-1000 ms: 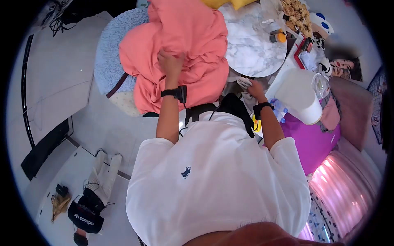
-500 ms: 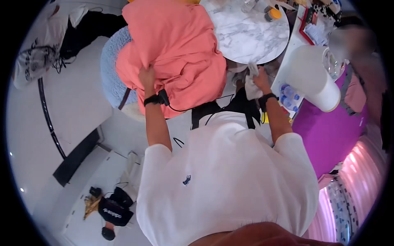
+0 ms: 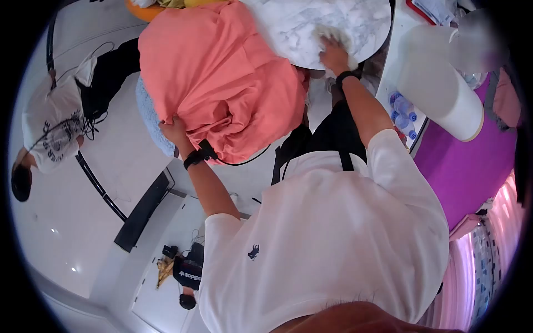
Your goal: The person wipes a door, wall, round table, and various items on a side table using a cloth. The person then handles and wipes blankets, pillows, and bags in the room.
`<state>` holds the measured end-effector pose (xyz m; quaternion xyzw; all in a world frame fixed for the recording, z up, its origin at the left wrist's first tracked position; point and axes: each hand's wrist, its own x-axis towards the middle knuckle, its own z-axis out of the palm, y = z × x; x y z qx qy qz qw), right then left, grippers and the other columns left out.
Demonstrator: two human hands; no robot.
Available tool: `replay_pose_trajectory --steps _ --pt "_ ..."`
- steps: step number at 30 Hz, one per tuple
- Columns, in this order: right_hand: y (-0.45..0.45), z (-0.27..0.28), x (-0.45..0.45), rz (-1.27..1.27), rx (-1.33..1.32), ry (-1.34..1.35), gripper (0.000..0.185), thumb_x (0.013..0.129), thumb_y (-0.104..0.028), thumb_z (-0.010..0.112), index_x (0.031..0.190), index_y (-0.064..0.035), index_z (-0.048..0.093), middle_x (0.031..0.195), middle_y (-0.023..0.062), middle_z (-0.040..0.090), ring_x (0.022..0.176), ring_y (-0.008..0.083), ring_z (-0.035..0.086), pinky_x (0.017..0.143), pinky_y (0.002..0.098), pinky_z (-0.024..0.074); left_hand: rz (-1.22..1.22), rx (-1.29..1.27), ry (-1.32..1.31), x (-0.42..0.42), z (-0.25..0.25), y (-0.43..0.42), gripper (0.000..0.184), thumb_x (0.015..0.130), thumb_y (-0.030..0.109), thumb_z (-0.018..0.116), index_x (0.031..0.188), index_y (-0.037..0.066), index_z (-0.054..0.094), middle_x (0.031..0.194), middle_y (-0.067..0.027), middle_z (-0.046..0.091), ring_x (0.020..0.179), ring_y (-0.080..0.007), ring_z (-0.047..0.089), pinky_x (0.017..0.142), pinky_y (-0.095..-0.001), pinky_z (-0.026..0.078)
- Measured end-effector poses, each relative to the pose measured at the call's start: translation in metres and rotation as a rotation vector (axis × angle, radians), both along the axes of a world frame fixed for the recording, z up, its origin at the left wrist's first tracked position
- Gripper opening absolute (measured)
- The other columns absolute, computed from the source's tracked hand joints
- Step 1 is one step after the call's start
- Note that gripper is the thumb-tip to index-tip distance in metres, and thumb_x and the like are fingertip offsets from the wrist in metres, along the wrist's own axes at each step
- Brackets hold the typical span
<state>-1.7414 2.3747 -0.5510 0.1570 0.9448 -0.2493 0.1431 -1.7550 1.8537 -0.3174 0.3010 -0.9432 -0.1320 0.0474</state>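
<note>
A coral-pink blanket (image 3: 214,72) lies in a large rumpled heap over a fluffy light-blue seat (image 3: 147,108). My left hand (image 3: 176,134) is at the heap's lower left edge, its fingers closed on a fold of the fabric. Above and to the right is a round white marble-patterned table (image 3: 283,28). My right hand (image 3: 335,56) presses a whitish cloth (image 3: 347,40) onto the tabletop near its front edge, fingers bent over it. Part of the cloth is hidden under the hand.
Water bottles (image 3: 404,114) and a large white cylinder (image 3: 444,83) are at the right, by a purple surface (image 3: 458,172). A person in a white shirt (image 3: 53,127) is at the far left; another person in black (image 3: 189,266) is lower down. A cable runs from my left wrist.
My right hand has moved up from below the table's edge onto the tabletop with the cloth. My left hand has shifted down and left along the blanket. The view has turned somewhat.
</note>
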Motion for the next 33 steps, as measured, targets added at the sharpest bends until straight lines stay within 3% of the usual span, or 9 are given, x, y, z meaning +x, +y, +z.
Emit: replay_pose_trajectory --steps 2,6,10,15,23,26,28,31,33 --pt "-0.014 0.008 0.008 0.231 0.036 -0.041 0.071 0.082 -0.025 0.066 0.148 -0.0272 0.039 0.159 0.0032 0.03 0.139 0.0345 0.037 0.107 0.0531 0.0394 -0.014 -0.373 0.007 -0.014 0.021 0.072 0.057 0.08 0.025 0.071 0.127 -0.002 0.053 0.127 -0.0233 0.055 0.117 -0.0412 0.052 0.093 -0.0487 0.046" --pt "-0.001 0.016 0.029 0.591 0.046 -0.043 0.078 0.083 -0.022 0.066 0.152 -0.0305 0.031 0.162 0.0 0.022 0.144 0.0319 0.032 0.112 0.0505 0.0349 -0.6 0.07 0.375 -0.03 0.019 0.222 0.065 0.076 0.014 0.071 0.133 -0.004 0.045 0.129 -0.0232 0.049 0.123 -0.0414 0.046 0.101 -0.0479 0.04" --pt "0.035 0.013 0.028 0.57 0.023 -0.051 0.08 0.084 -0.011 0.063 0.153 -0.0332 0.029 0.163 -0.0038 0.017 0.145 0.0305 0.03 0.115 0.0458 0.0326 -1.056 0.132 0.091 -0.047 -0.046 0.355 0.058 0.081 0.025 0.071 0.131 0.006 0.047 0.134 -0.0236 0.046 0.121 -0.0401 0.049 0.1 -0.047 0.043" --pt "0.093 0.015 -0.005 0.437 0.139 -0.263 0.082 0.084 -0.01 0.062 0.154 -0.0337 0.027 0.164 0.0017 0.014 0.143 0.0325 0.032 0.113 0.0461 0.0368 -0.885 0.446 -0.107 -0.074 -0.173 0.39 0.058 0.079 0.027 0.071 0.128 0.005 0.05 0.144 -0.0305 0.037 0.131 -0.0459 0.041 0.107 -0.0498 0.04" --pt "0.182 -0.026 -0.057 0.332 -0.091 -0.418 0.094 0.079 0.0 0.057 0.153 -0.0435 0.02 0.164 0.0127 -0.001 0.14 0.0374 0.038 0.101 0.0472 0.0482 -0.972 -0.067 -0.126 -0.128 -0.237 0.325 0.067 0.08 0.027 0.068 0.136 -0.002 0.044 0.141 -0.0406 0.034 0.127 -0.0525 0.042 0.107 -0.0494 0.039" --pt "0.202 -0.058 -0.056 0.165 -0.019 -0.355 0.085 0.079 -0.006 0.058 0.153 -0.0349 0.028 0.155 0.0229 0.027 0.131 0.0401 0.047 0.098 0.0471 0.0489 -0.781 0.082 -0.137 -0.133 -0.25 0.279 0.071 0.083 0.032 0.065 0.137 -0.006 0.039 0.134 -0.0385 0.046 0.119 -0.0491 0.051 0.102 -0.0482 0.043" --pt "0.201 -0.044 -0.049 -0.041 0.025 -0.162 0.081 0.077 -0.014 0.057 0.153 -0.0137 0.03 0.136 0.0268 0.053 0.126 0.039 0.051 0.103 0.0423 0.0426 -0.559 0.277 -0.432 -0.136 -0.218 0.253 0.065 0.086 0.036 0.061 0.128 -0.011 0.047 0.114 -0.0343 0.061 0.107 -0.0443 0.06 0.095 -0.048 0.046" --pt "0.202 -0.059 -0.034 -0.318 0.011 -0.169 0.081 0.079 -0.023 0.064 0.153 -0.0131 0.032 0.134 0.0272 0.054 0.126 0.0417 0.051 0.107 0.0456 0.0409 -0.588 0.039 -0.686 -0.139 -0.241 0.196 0.056 0.088 0.036 0.058 0.114 -0.014 0.057 0.097 -0.0316 0.067 0.096 -0.0432 0.064 0.087 -0.0489 0.047" --pt "0.173 -0.018 -0.039 -0.309 -0.015 -0.322 0.081 0.08 -0.024 0.065 0.153 -0.0138 0.031 0.139 0.0272 0.049 0.13 0.0412 0.047 0.108 0.0453 0.0401 -0.404 0.297 -0.647 -0.137 -0.238 0.198 0.052 0.087 0.036 0.059 0.103 -0.013 0.065 0.094 -0.0313 0.068 0.094 -0.0431 0.065 0.085 -0.0498 0.046"
